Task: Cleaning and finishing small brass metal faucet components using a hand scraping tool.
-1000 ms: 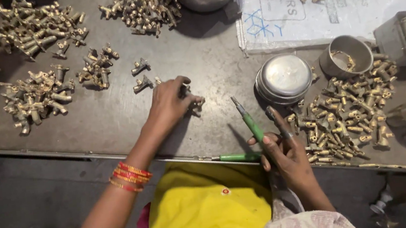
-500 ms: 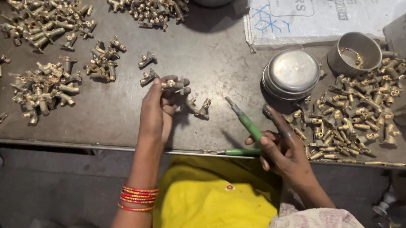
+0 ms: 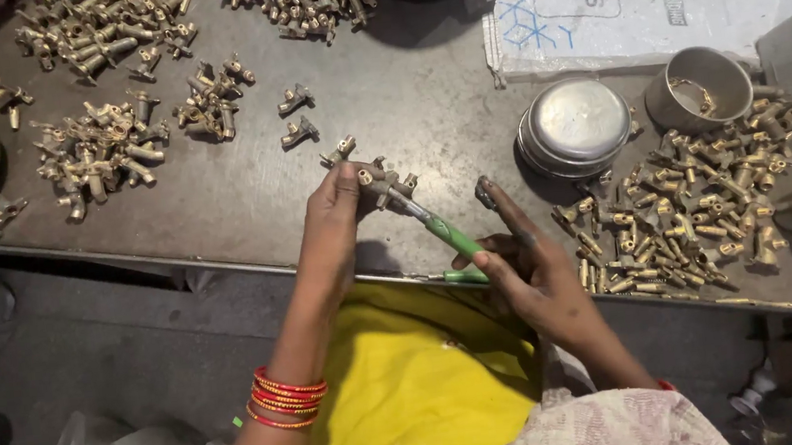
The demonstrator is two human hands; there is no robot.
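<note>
1. Above the near edge of the dark metal table (image 3: 424,112), the left hand (image 3: 332,224) is closed on a small brass fitting (image 3: 384,181), which it holds clear of the surface.
2. A second ago that hand lay flat on the table among loose pieces; half a second ago it was lifting. Now the fitting is up and turned toward the tool, so the picking-up is over and the work on the piece is in hand.
3. The right hand (image 3: 518,259) is wrapped around the green-handled pliers (image 3: 452,238), forefinger stretched out along them. The tool's metal tip has come up to meet the fitting and seems to touch it; whether it grips the piece I cannot tell.
4. One more fitting (image 3: 339,150) lies on the table just beyond the left fingers.
5. To the right sits a heap of brass fittings (image 3: 698,201), with a round steel lid (image 3: 577,125) and a small steel cup (image 3: 696,88) behind it.
6. Further piles of brass parts (image 3: 100,155) lie to the far left, well apart from both hands.
</note>
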